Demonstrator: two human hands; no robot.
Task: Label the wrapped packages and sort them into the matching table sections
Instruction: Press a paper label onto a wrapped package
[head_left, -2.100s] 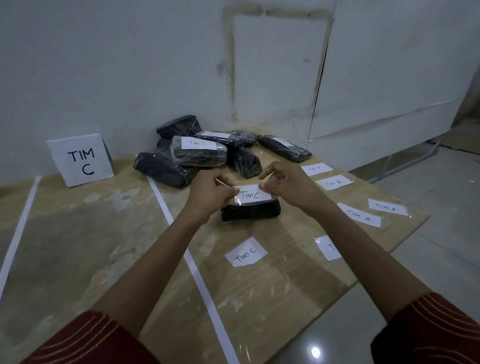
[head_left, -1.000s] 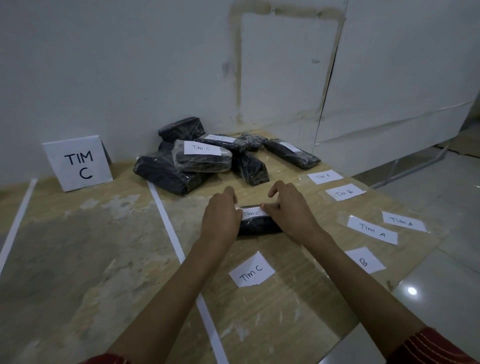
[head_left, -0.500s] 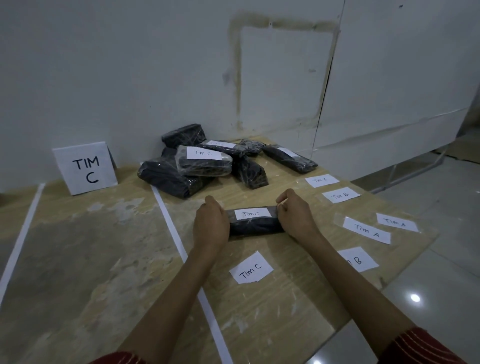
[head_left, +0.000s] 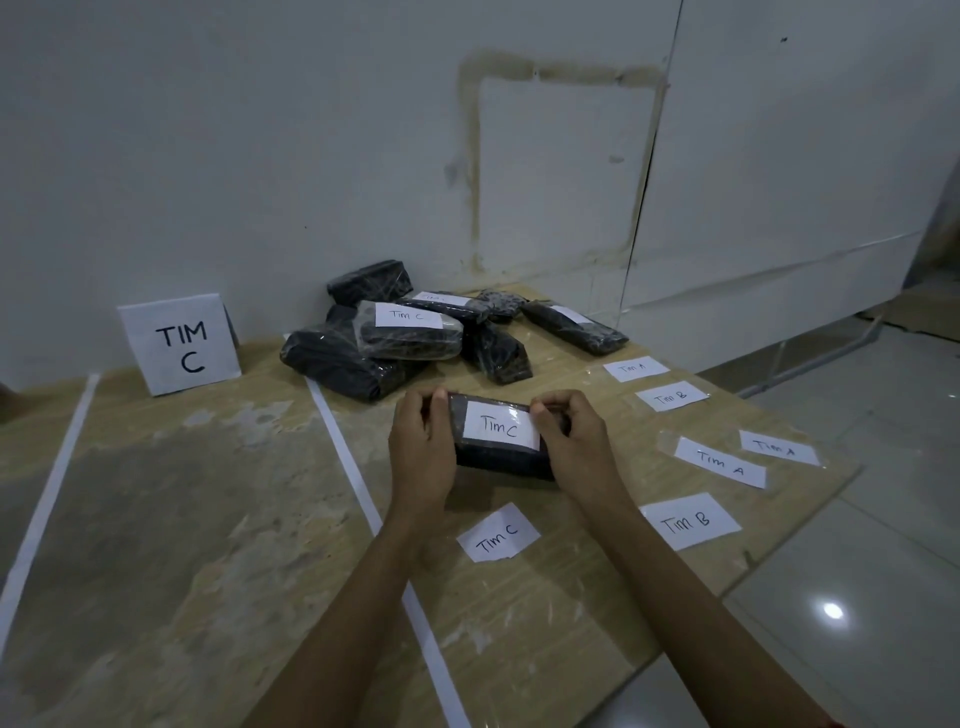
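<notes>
package (head_left: 498, 462) now tipped up, flat a moment ago | Tim C label (head_left: 501, 427) stuck on | left hand (head_left: 421, 447), right hand (head_left: 576, 441) curl round its ends (firm hold) | labelling looks done; move to TIM C sign (head_left: 179, 343) section next

Glossy plastic film covers the dark package (head_left: 498, 461) beside the left hand (head_left: 421, 452); its label (head_left: 501, 427) is matt paper, the counter (head_left: 208, 519) worn wood.

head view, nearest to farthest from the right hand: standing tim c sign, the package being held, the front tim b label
1. Held package: gripped by the right hand at its right end.
2. Tim B label: flat on the table, front right of the hand.
3. TIM C sign: standing far left, by the wall.
</notes>
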